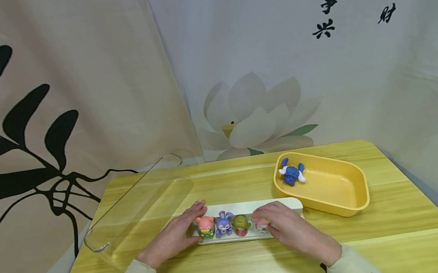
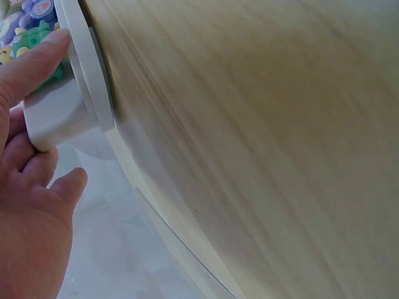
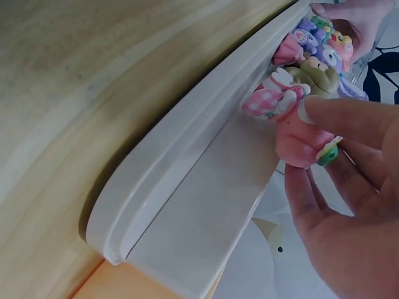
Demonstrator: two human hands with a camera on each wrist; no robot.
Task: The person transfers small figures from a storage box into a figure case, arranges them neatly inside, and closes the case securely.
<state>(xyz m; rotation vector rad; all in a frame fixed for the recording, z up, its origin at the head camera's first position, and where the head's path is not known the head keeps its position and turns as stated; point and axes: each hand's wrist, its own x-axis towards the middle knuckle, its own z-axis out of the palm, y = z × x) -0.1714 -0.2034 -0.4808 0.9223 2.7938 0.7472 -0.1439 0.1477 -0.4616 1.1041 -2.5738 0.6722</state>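
A long white display base (image 1: 242, 207) lies on the table, bearing a row of small toy figurines. My left hand (image 1: 175, 235) grips its left end, thumb at the front and fingers behind. Closest to that hand is a pink-headed figurine with a green lower body (image 1: 206, 227). Beside it stand a purple long-eared figurine (image 1: 223, 223) and an olive-green-headed one (image 1: 241, 226). At the row's right, my right hand (image 1: 289, 229) pinches a pink figurine (image 3: 296, 140) between thumb and fingers. Whether its feet touch the base is hidden.
Right of the base stands a yellow tray (image 1: 341, 190), with a blue-and-white figurine (image 1: 292, 174) lying in its left part. A clear, see-through cover (image 1: 142, 202) lies on the left of the wooden table (image 1: 233, 268). Printed curtains hang behind.
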